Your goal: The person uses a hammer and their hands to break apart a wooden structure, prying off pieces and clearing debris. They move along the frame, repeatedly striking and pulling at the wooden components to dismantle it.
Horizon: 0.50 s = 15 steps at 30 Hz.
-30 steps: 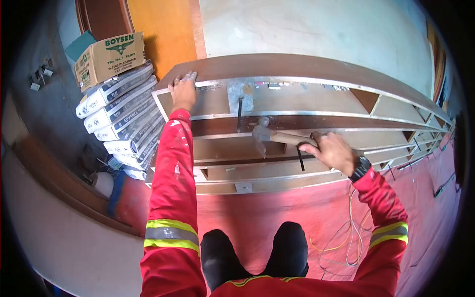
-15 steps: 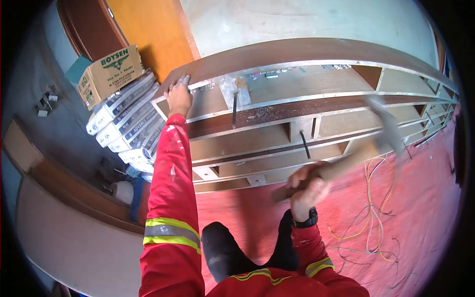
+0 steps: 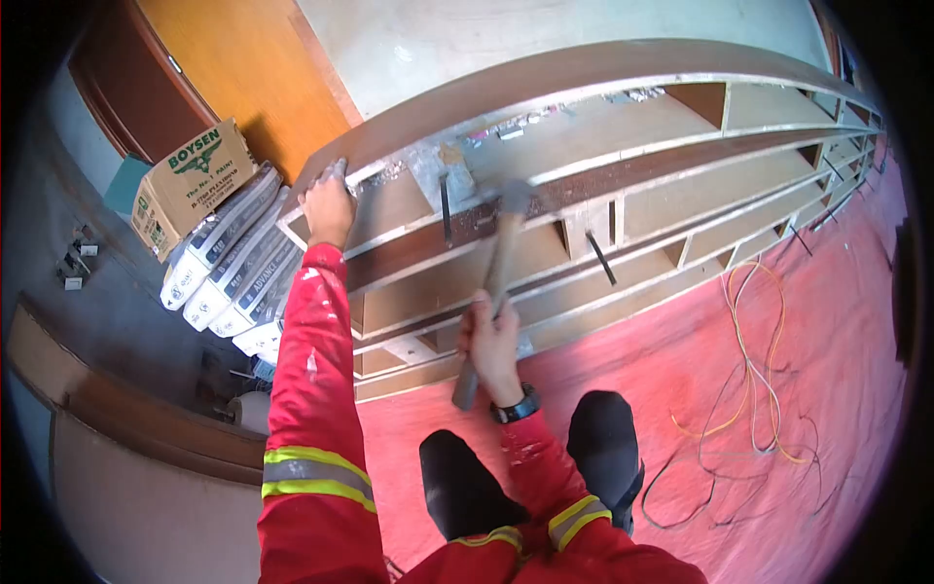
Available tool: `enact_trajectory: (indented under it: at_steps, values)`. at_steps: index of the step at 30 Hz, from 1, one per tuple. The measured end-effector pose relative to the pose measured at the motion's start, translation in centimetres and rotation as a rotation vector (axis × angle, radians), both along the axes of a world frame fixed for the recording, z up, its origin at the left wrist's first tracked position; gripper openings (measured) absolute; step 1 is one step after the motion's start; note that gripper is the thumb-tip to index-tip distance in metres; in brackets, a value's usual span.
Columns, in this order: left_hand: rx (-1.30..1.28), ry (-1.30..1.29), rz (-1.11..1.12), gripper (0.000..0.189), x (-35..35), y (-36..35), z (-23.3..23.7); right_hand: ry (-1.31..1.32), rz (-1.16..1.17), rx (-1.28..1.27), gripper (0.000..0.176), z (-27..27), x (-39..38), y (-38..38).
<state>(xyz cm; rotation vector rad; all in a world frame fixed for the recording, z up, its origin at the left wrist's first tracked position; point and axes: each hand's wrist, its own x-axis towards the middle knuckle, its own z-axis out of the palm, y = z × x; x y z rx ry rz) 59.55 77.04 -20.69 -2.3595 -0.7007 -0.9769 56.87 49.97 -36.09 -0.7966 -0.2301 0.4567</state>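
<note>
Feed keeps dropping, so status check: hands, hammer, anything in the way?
Left hand resting on frame corner. Right hand gripping hammer, head at the dark rail. Rod just beside it; wires off right.

The box (image 3: 185, 180) lies on the stacked bags (image 3: 238, 258), left of the long shelf frame (image 3: 700, 185); cables (image 3: 754, 389) lie on the floor (image 3: 856, 292) to its right.

Two hands in shot, left hand (image 3: 328, 206) and right hand (image 3: 493, 336). One hammer (image 3: 498, 255), one wristwatch (image 3: 516, 407). One long wooden frame (image 3: 584, 83) running across. One cardboard box (image 3: 185, 177), and four white sacks (image 3: 232, 265) I can count stacked beside it. Two dark rods (image 3: 445, 209) close by the hammer. One tangle of wires (image 3: 749, 389), strands uncountable.
</note>
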Motion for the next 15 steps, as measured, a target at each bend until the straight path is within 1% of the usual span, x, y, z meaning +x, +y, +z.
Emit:
enact_trajectory:
  at_steps: [1, 3, 4, 6, 7, 10, 11, 12, 13, 14, 15]
  values:
    - [-0.019, 0.029, -0.027, 0.045, -0.3, 0.0, 0.2, -0.023, -0.109, 0.056, 0.019, -0.6, -0.3, -1.0]
    - [-0.050, 0.064, -0.082, 0.042, -0.3, 0.4, 1.5, -0.161, -0.422, 0.102, 0.027, -0.2, -0.3, -4.1]
    - [0.012, 0.080, -0.154, 0.037, -0.2, 0.9, 1.8, -0.361, -0.637, 0.225, 0.030, -0.2, 0.9, -5.8]
    - [0.055, 0.138, -0.105, 0.035, 0.1, 0.6, 2.2, -0.464, -0.929, 0.675, 0.036, 2.8, 2.4, -8.8]
    - [0.069, 0.166, -0.075, 0.035, 0.1, 0.5, 1.9, -0.357, -0.985, 0.998, 0.038, 4.9, 2.6, -10.0]
    - [0.067, 0.163, 0.027, 0.033, 0.7, -0.3, 1.8, -0.424, -1.042, 0.760, 0.033, 4.8, 3.8, -7.2]
    - [0.070, 0.170, 0.045, 0.033, 1.0, -0.2, 2.0, -0.222, -0.879, 0.454, 0.027, -1.1, 4.0, -0.3]
    - [0.064, 0.182, 0.065, 0.033, 1.2, 0.0, 1.9, -0.090, -0.660, 0.146, 0.022, -2.4, 3.3, 4.3]
    - [0.051, 0.194, 0.087, 0.032, 1.0, 0.2, 1.6, -0.005, -0.285, 0.187, 0.021, -4.5, 2.7, 6.8]
    - [0.059, 0.207, 0.056, 0.034, 0.8, 0.3, 1.9, 0.078, 0.080, 0.159, 0.021, -2.4, 1.1, 7.3]
    - [0.110, 0.203, 0.025, 0.033, 0.4, 0.7, 1.9, 0.189, 0.140, 0.098, 0.025, 0.9, 1.1, 4.4]
